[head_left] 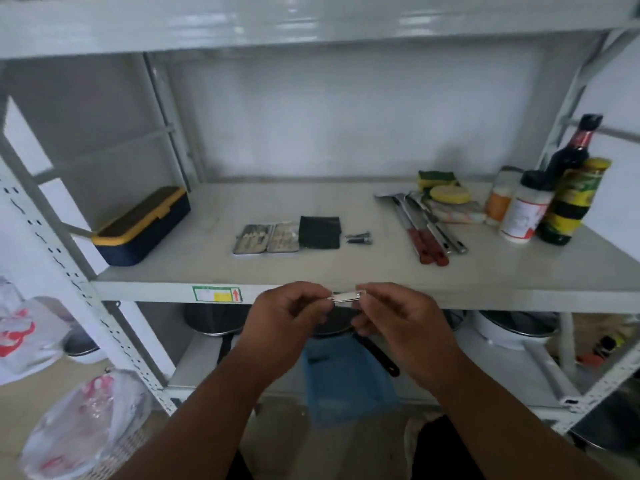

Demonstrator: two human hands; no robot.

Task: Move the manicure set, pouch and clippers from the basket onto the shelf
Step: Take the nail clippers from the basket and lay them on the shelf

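Left hand (284, 317) and right hand (398, 320) pinch opposite ends of flat, shiny metal clippers (347, 297), before the shelf (311, 268).

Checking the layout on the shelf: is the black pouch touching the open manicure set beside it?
Cannot tell. In the head view the black pouch sits directly right of the open manicure set, their edges meeting with no visible gap, but the blur hides whether they really make contact.

Left of frame: toolbox (142, 226). Right: knives (424, 230), sponges (441, 187), bottles (554, 199). Lower left: plastic bags (79, 424).
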